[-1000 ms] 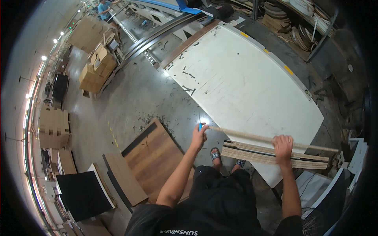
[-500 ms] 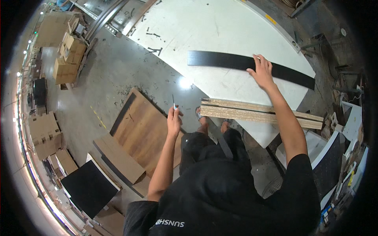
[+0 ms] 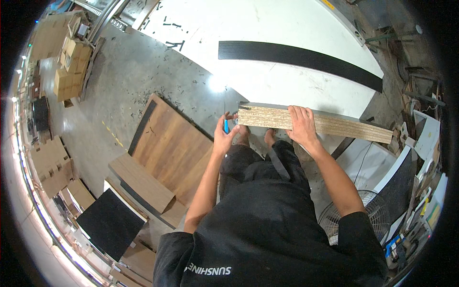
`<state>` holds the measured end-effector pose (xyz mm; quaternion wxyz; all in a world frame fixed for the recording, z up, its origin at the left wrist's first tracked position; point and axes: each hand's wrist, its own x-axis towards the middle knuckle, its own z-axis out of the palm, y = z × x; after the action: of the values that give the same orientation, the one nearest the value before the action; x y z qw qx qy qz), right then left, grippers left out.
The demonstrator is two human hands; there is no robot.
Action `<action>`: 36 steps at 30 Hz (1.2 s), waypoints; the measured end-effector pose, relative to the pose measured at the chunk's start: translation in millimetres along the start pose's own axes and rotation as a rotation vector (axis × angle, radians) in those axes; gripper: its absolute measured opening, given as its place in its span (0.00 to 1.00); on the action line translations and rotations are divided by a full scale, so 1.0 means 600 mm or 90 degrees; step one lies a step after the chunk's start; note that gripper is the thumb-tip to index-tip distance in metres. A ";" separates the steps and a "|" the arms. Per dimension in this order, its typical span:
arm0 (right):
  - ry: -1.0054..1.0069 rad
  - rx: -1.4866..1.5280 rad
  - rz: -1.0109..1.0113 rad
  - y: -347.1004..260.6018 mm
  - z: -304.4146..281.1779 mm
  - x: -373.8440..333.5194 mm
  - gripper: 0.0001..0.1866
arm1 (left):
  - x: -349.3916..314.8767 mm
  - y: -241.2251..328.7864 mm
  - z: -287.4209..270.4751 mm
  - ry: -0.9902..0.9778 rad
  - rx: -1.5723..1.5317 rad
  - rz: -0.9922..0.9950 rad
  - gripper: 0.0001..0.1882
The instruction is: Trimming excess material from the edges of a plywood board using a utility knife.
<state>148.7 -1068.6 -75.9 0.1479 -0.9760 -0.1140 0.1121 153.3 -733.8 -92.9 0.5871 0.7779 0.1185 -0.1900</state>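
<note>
My left hand [image 3: 224,138] is closed around a slim blue-handled tool [image 3: 226,126] with a thin shaft pointing away from me. It is just beside the left end of a stack of long particleboard strips [image 3: 344,127], their raw speckled edges facing me. My right hand [image 3: 302,128] grips the stack near its middle, fingers over the top. The strips lie along the near edge of a white-topped table [image 3: 296,88]. Beyond them, a long black strip [image 3: 296,57] rests flat on the tabletop, with neither hand touching it.
Dark offcuts [image 3: 176,45] lie at the table's far left. To my left on the floor are a wood-grain panel [image 3: 167,138], a smaller brown board [image 3: 141,179] and a black panel [image 3: 112,225]. A caged fan [image 3: 373,203] stands at my right. Cardboard boxes [image 3: 71,83] are stacked far left.
My right hand has left the black strip and come back onto the particleboard strips. My left hand has moved right, with the tool, to the stack's left end. The strips now sit closer together.
</note>
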 end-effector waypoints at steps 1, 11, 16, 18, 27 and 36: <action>-0.001 0.001 0.002 -0.001 -0.003 0.001 0.49 | 0.004 0.008 -0.002 -0.005 -0.054 -0.025 0.44; 0.044 -0.017 -0.016 -0.007 -0.027 0.029 0.47 | 0.039 0.021 0.054 -0.031 -0.085 0.136 0.60; 0.006 -0.017 0.008 -0.006 -0.014 0.024 0.49 | 0.042 0.003 0.051 -0.081 -0.094 0.057 0.55; -0.008 -0.044 0.019 -0.006 -0.005 0.019 0.50 | 0.038 0.002 0.049 -0.087 -0.092 0.071 0.51; -0.002 -0.071 0.025 -0.026 -0.018 0.023 0.49 | 0.054 0.002 0.020 0.052 -0.223 -0.048 0.36; 0.004 -0.016 0.035 -0.032 0.001 0.025 0.49 | 0.105 0.045 0.036 -0.068 -0.277 -0.131 0.28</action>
<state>159.1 -1047.1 -73.1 0.1326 -0.9810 -0.0882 0.1112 217.6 -764.4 -101.7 0.7237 0.6058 0.2040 -0.2600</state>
